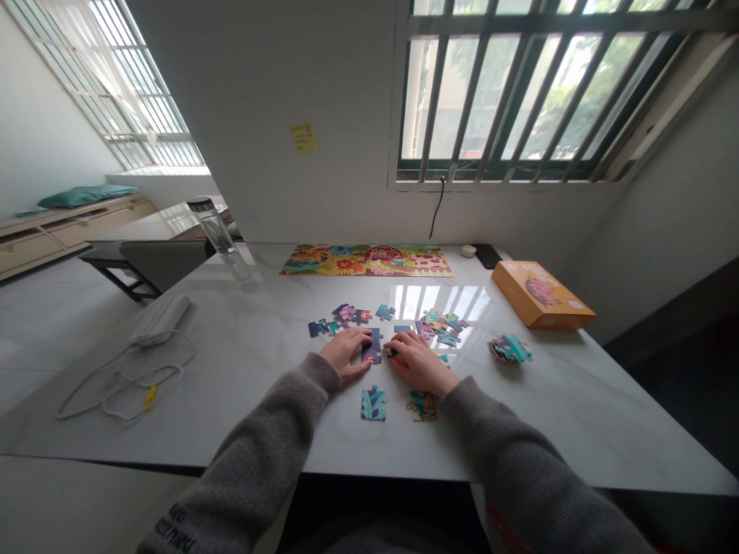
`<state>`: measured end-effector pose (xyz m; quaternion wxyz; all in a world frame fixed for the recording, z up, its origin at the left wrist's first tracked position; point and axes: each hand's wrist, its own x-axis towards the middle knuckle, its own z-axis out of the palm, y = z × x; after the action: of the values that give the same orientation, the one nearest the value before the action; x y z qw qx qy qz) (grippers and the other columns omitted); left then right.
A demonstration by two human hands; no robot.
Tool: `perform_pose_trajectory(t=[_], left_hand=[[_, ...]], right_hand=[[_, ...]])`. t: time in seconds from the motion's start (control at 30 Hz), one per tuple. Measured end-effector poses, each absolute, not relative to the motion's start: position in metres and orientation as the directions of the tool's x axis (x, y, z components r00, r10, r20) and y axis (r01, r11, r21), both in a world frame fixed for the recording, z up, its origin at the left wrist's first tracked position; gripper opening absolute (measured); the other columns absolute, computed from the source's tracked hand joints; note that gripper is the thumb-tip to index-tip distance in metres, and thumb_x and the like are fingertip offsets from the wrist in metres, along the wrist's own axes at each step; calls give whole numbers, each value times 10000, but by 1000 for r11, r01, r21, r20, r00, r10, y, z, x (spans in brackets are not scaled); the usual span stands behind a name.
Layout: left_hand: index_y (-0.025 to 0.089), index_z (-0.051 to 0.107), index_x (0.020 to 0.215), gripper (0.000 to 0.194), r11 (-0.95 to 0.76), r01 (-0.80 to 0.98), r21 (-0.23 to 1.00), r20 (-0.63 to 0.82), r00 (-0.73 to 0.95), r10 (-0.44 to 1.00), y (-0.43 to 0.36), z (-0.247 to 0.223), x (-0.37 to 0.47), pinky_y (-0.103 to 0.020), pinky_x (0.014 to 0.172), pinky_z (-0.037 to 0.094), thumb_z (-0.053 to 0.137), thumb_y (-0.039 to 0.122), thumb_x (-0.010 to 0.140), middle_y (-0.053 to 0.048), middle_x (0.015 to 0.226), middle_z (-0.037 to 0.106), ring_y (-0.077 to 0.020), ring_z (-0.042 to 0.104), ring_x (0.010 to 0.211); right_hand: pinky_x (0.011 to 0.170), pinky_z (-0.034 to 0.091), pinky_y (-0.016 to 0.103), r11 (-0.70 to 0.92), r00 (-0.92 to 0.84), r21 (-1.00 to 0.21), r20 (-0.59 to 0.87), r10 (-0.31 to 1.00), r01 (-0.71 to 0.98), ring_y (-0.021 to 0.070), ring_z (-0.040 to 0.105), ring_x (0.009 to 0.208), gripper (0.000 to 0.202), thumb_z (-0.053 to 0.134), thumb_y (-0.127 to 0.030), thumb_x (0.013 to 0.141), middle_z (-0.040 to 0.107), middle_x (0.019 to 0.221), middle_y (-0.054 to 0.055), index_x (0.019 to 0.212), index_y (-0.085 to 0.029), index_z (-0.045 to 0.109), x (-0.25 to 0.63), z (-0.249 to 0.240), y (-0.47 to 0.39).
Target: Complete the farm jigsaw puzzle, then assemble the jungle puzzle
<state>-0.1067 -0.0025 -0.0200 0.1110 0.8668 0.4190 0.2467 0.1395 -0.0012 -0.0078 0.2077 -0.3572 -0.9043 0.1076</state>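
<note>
My left hand (349, 353) holds the left side of dark purple-blue puzzle pieces (375, 348) lying on the table, its thumb and fingers curled at their edge. Just to the right, my right hand (420, 360) rests with its fingers bent and close together. A small dark bit shows beneath those fingertips, too hidden to name. Nearer to me lie a teal puzzle piece (373, 404) with leaf shapes and an orange-green puzzle piece (423, 406). Beyond my hands are loose puzzle pieces (346, 312) on the left and a heap of puzzle pieces (442, 325) on the right.
A stack of puzzle pieces (510, 348) and an orange box (540, 295) stand to the right. Against the wall lie a finished-looking picture strip (366, 261) and a black phone (488, 256). On the left are a glass bottle (216, 235) and a white cable (118, 385).
</note>
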Motion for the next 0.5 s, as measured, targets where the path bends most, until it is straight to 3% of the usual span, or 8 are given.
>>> perform_pose_trajectory(t=[0.23,0.5], left_hand=[[183,634,1118,340,-633,671,386,339,536,773,-2,-18,-105,-465,1105,445,676,329,814,-138,1307,620,-293,570,1235],[210,625,1135,333,-616,693,373,303,536,788,-4,-12,-104,-454,1118,428,665,324,825,-114,1325,608,-285,555,1247]], right_hand=[[964,401,417,712,-653,-309,283,702,631,252,500,1087,256,666,-260,894,600,1114,87,1144,-212,635,135,-3,-5],[941,382,428,727,-672,-287,278,686,623,267,483,1066,210,629,-296,917,589,1105,89,1115,-226,633,133,0,-4]])
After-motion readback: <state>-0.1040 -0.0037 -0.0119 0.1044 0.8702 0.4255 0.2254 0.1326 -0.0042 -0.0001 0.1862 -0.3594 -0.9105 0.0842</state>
